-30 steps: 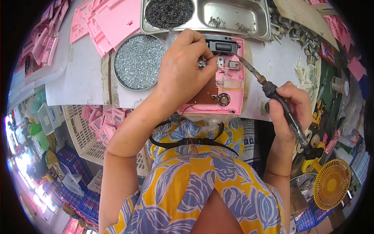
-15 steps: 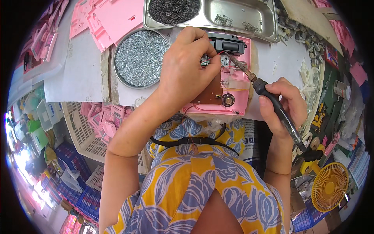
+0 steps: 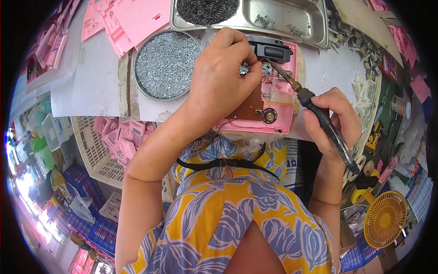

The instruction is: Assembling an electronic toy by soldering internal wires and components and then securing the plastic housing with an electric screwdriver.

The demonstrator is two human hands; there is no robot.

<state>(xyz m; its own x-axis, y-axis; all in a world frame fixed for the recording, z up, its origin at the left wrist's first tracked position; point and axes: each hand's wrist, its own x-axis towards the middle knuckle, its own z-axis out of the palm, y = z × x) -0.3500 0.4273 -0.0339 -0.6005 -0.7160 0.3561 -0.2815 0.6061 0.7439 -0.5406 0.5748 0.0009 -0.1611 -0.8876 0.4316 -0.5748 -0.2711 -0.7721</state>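
A pink plastic housing (image 3: 285, 122) lies in front of me, holding a brown circuit board (image 3: 246, 108), a black part (image 3: 270, 51) at its far end and a round dark disc (image 3: 269, 115). My left hand (image 3: 224, 68) pinches a thin red wire (image 3: 262, 60) between thumb and forefinger above the board. In my right hand (image 3: 336, 119) is a soldering iron (image 3: 323, 118), gripped by its black handle. Its dark tip points up and left, close to the wire end and a small metal part. Whether the tip touches them I cannot tell. My left hand hides part of the board.
Left of the housing stands a round tin of small screws (image 3: 167, 65). A metal tray (image 3: 285, 18) with springs is at the far side. A pale crate (image 3: 93, 150) holds pink parts at the lower left. A yellow fan (image 3: 386, 219) stands at the lower right.
The housing and tray appear shifted very slightly to the right in the picture. Both hands keep their holds, and the iron's tip stays near the same spot.
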